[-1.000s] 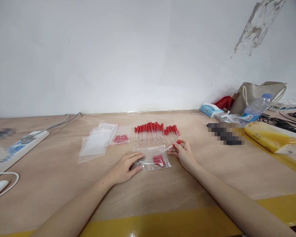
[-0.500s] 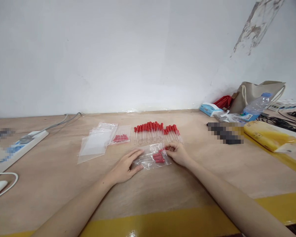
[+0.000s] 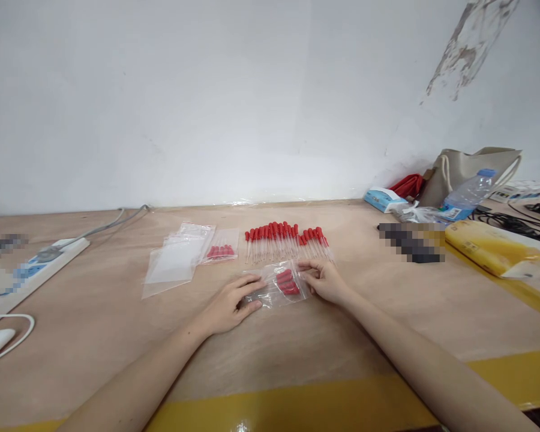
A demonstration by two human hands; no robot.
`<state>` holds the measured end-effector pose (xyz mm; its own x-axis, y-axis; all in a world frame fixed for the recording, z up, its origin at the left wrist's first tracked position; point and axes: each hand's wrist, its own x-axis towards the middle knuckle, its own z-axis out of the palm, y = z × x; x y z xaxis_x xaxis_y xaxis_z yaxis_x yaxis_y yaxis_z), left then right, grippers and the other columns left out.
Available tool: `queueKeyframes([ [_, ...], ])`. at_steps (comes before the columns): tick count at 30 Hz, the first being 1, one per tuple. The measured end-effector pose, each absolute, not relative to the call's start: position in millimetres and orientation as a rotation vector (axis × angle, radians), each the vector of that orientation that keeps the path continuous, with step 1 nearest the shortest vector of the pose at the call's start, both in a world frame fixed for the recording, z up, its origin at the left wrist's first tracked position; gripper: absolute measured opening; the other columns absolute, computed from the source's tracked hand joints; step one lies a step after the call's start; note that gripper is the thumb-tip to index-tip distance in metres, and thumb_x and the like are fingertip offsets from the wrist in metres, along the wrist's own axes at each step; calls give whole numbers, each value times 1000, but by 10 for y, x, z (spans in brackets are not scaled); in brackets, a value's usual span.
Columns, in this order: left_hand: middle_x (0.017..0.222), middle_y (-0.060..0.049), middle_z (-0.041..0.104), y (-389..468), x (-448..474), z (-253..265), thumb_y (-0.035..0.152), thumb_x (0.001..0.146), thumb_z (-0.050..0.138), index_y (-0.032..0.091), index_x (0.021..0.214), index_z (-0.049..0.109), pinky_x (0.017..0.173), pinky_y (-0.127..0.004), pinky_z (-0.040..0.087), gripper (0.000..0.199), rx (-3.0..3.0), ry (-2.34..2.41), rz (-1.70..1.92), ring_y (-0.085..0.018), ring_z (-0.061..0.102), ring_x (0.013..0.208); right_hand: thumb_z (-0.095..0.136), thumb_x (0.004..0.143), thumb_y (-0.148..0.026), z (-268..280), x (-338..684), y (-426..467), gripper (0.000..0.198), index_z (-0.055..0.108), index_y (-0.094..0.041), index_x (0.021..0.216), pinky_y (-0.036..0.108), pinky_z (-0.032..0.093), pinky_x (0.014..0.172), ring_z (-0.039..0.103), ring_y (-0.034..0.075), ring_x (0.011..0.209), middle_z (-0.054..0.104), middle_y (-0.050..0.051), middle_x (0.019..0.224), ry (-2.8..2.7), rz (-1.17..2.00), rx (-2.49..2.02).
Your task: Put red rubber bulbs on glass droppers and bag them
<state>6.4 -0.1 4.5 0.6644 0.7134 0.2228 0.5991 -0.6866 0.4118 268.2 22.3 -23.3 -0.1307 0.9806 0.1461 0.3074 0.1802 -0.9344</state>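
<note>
A clear zip bag (image 3: pixel 270 296) lies on the table with several red-bulbed droppers (image 3: pixel 287 281) inside, their bulbs toward its right end. On the bag's left end rests my left hand (image 3: pixel 234 303), thumb and fingers spread apart. My right hand (image 3: pixel 323 279) grips the bag's right edge between thumb and fingers, close to the bulbs. Just beyond, more droppers (image 3: pixel 272 237) lie in a row, bulbs pointing away from me, with a smaller group (image 3: pixel 314 239) to the right. Left of them sits another bag (image 3: pixel 227 239) with red bulbs showing, beside a stack of flat clear bags (image 3: pixel 175 258).
At the left are a power strip (image 3: pixel 49 264) and a white cable (image 3: pixel 27 318). Along the right stand a tissue box (image 3: pixel 384 200), a plastic bottle (image 3: pixel 470 195), a grey bag (image 3: pixel 472 165) and a yellow packet (image 3: pixel 490 246). A dark blurred object (image 3: pixel 411 243) lies nearer the middle.
The dropper that was between my right fingers at the bag's mouth is now inside, its bulb lined up with the others. My left hand has hardly moved.
</note>
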Motion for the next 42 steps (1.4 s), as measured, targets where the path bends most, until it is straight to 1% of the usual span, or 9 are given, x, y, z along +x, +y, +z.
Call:
queueKeyframes([
  [6,126,-5,47,-4,70,50,35,85,46,24,118,49,98,-38,36,35,2582,1040,558,-21,42,117,55,66,-25,-125,3098,572,15,59,-16,77,24,40,56,55,14,62,62,5,72,-1497,242,-1728],
  [14,132,-4,40,-9,57,62,35,88,40,27,125,42,100,-38,33,38,2641,1048,466,-20,37,120,58,63,-33,-25,3129,858,18,61,-16,66,23,38,54,58,17,62,61,5,60,-1377,366,-2061],
  [18,132,-4,40,-21,55,63,35,89,38,28,120,47,99,-38,34,33,2668,1051,431,-20,37,120,58,62,-31,11,3064,897,18,59,-16,51,24,37,52,57,18,56,56,5,49,-1361,428,-2071],
  [22,132,-4,39,-21,64,40,36,90,35,28,124,44,101,-41,31,36,2716,1071,399,-21,35,121,56,64,-31,9,3053,899,25,54,-16,44,24,35,48,55,17,51,51,4,41,-1319,447,-2004],
  [27,132,-5,38,-11,77,44,33,90,34,28,127,40,101,-43,29,38,2770,1072,356,-22,35,121,55,66,-31,-10,3087,880,20,55,-15,54,20,34,43,53,13,48,49,0,43,-1254,522,-1839],
  [30,132,-6,38,-7,78,51,33,91,33,29,129,38,101,-43,29,39,2786,1060,341,-22,34,121,52,70,-34,9,3067,819,23,56,-13,78,19,37,41,51,10,46,51,-2,51,-1218,592,-1709],
  [34,133,-6,36,-6,75,45,33,91,32,30,130,35,101,-43,28,40,2793,1052,339,-22,32,122,56,64,-28,19,2947,592,65,26,-16,121,20,40,36,46,9,39,48,-9,55,-1136,839,-1367],
  [37,133,-6,37,-2,78,41,33,90,33,30,130,35,101,-43,28,40,2787,1055,344,-22,32,122,60,59,-23,-42,2837,401,83,10,-23,126,23,46,37,51,10,41,46,-11,59,-1094,986,-1189],
  [42,132,-5,37,2,86,50,32,90,34,30,130,36,101,-43,28,40,2778,1051,366,-22,33,122,61,64,-28,-181,2751,313,69,17,-24,117,27,53,47,56,11,47,49,-9,64,-1063,976,-1101],
])
